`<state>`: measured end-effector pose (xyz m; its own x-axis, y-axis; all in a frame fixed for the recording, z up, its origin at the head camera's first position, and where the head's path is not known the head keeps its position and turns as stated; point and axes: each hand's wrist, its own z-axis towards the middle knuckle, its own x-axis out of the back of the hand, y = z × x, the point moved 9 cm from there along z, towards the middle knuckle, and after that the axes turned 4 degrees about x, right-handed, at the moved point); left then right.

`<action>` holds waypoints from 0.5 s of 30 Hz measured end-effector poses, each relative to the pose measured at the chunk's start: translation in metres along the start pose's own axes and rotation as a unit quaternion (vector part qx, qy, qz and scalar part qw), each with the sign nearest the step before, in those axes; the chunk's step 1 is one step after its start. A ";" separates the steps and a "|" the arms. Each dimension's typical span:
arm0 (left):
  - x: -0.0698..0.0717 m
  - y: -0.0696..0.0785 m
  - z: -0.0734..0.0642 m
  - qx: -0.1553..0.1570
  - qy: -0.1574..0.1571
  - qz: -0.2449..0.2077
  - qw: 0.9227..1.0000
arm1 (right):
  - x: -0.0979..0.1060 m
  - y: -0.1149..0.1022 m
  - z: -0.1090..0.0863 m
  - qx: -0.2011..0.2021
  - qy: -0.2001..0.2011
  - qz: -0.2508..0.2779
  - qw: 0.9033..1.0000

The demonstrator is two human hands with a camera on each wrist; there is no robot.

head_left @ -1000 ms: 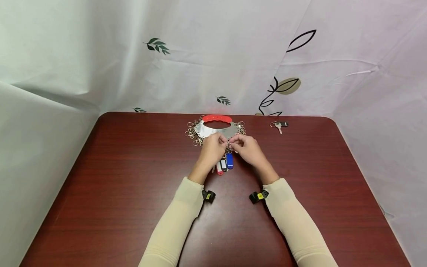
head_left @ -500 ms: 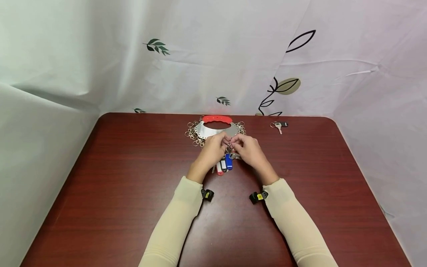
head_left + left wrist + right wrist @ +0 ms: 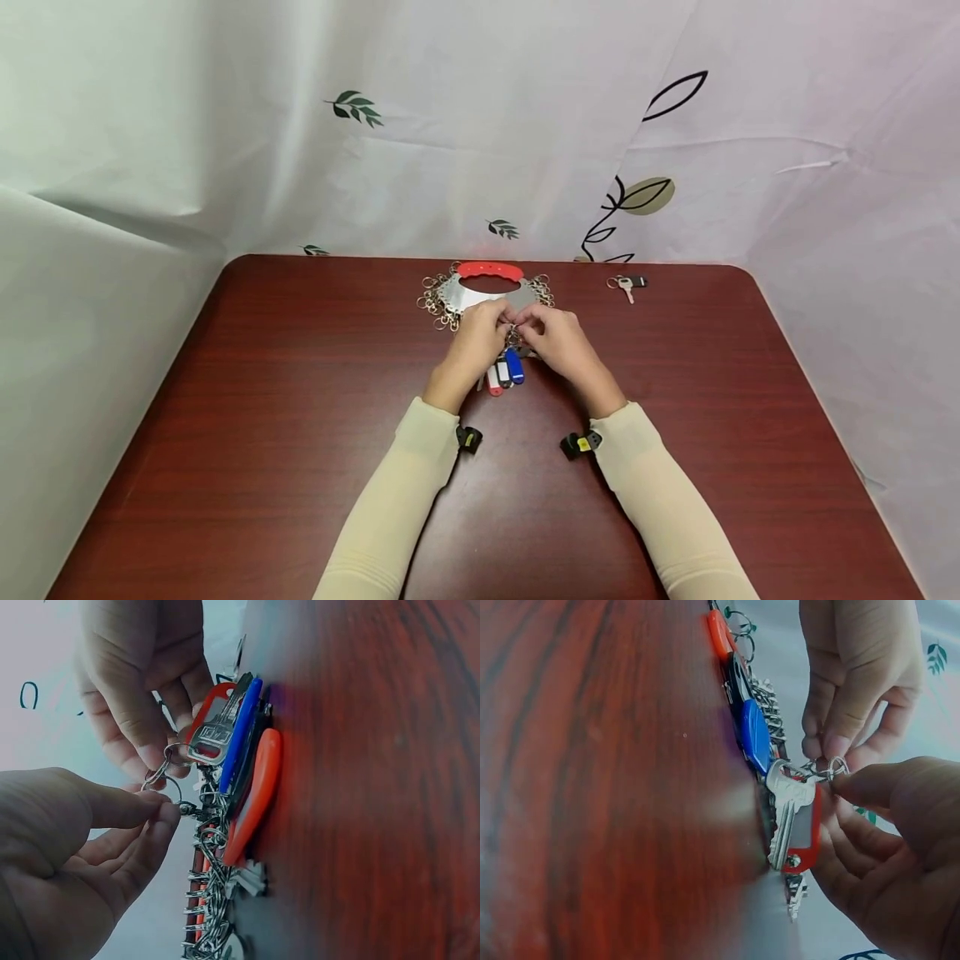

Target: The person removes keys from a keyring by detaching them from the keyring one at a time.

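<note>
Key ring [image 3: 837, 768]: thin metal loop; key [image 3: 786, 806] toothed, tag [image 3: 803, 829] red-rimmed plastic.

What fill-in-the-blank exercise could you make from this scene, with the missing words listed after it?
1. The fingertips of the left hand and right hand meet at a small round metal ____.
2. In the head view, the tag just right of the black tag near the hands is ____.
3. The handle on the metal plate is ____.
4. In the head view, the loose key lies to the plate's ____.

Missing words: ring; blue; red; right.
</note>
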<state>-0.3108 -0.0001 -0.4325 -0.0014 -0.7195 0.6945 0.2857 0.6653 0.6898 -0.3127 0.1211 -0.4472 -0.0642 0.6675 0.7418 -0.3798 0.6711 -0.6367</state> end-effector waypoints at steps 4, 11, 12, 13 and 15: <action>-0.004 0.005 -0.002 -0.031 -0.008 0.033 0.999 | 0.000 -0.005 -0.001 0.033 -0.005 -0.046 0.998; -0.005 0.012 -0.001 -0.079 -0.037 0.057 0.995 | 0.008 -0.012 0.004 0.052 0.004 -0.084 0.995; -0.004 0.012 -0.001 -0.082 -0.038 0.057 0.994 | 0.009 -0.010 0.005 0.047 0.005 -0.081 0.996; -0.004 0.012 0.000 -0.085 -0.039 0.057 0.994 | 0.009 -0.009 0.005 0.042 0.004 -0.075 0.996; -0.003 0.012 0.001 -0.086 -0.042 0.059 0.994 | 0.009 -0.006 0.007 0.029 -0.001 -0.060 0.998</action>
<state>-0.3083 0.0101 -0.4264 -0.0359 -0.6152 0.7876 0.4476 0.6947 0.5630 -0.3173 0.1211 -0.4350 -0.0174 0.5822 0.8128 -0.4371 0.7267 -0.5299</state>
